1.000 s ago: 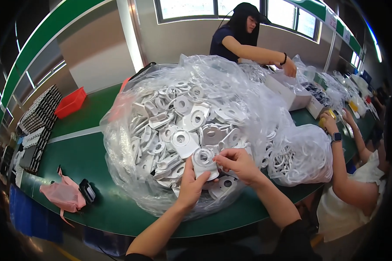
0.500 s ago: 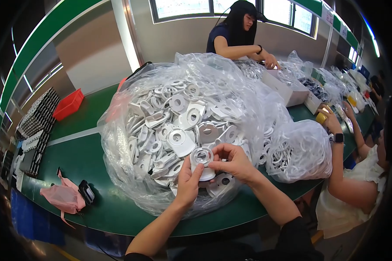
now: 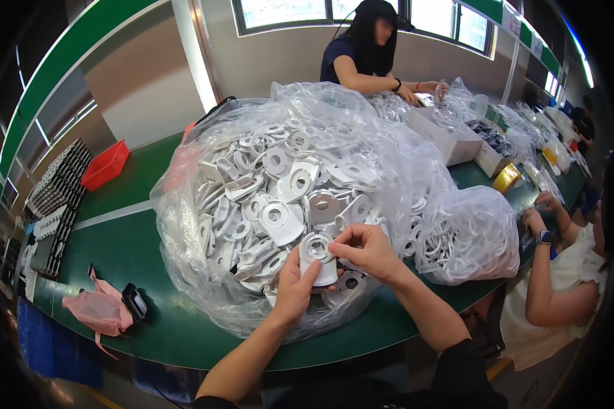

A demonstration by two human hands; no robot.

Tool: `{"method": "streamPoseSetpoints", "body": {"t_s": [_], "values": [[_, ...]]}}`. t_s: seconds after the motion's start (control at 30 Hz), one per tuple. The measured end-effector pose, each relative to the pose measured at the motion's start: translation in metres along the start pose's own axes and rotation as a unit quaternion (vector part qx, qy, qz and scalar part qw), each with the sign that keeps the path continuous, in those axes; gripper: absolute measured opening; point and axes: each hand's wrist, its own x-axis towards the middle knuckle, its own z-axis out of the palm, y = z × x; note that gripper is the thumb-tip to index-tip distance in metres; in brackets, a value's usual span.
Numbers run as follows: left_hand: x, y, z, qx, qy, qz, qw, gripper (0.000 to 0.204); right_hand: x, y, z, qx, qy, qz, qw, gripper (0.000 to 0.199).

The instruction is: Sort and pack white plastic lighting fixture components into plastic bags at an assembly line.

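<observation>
My left hand (image 3: pixel 293 292) grips a white plastic part (image 3: pixel 318 274), a flat plate with a rounded end, its thumb lying across the front. A white plastic ring (image 3: pixel 316 244) lies over the round opening at the part's upper end. My right hand (image 3: pixel 370 253) pinches the ring's right edge between thumb and forefinger. Both hands are above the near side of a large clear plastic bag (image 3: pixel 177 255), which is open and heaped with similar white plastic parts (image 3: pixel 280 221).
A smaller clear bag of white rings (image 3: pixel 467 238) stands to the right on the green table (image 3: pixel 116 242). At left are a pink pouch (image 3: pixel 99 307), a red bin (image 3: pixel 107 165) and stacked dark trays (image 3: pixel 60 178). Co-workers sit across and at right, near yellow tape (image 3: pixel 507 178) and boxes.
My hands stay almost in place, with the right fingers shifted slightly at the ring's edge. The co-worker at right has let go of the yellow tape; the one across has moved their hands.
</observation>
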Motion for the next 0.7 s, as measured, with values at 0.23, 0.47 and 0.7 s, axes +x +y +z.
{"method": "streamPoseSetpoints", "body": {"t_s": [0.23,0.47,0.7], "values": [[-0.002,-0.004,0.0,0.136,-0.003,0.028,0.99,0.035,0.0,0.004,0.011,-0.012,0.072,-0.126,0.989,0.016],[-0.009,0.004,0.004,0.402,0.03,0.142,0.904,0.022,-0.002,-0.006,-0.009,-0.149,-0.065,-0.087,0.983,0.012],[-0.009,0.008,-0.004,0.504,0.058,0.18,0.843,0.018,-0.007,-0.007,0.006,-0.32,-0.068,-0.202,0.923,0.009]]}}
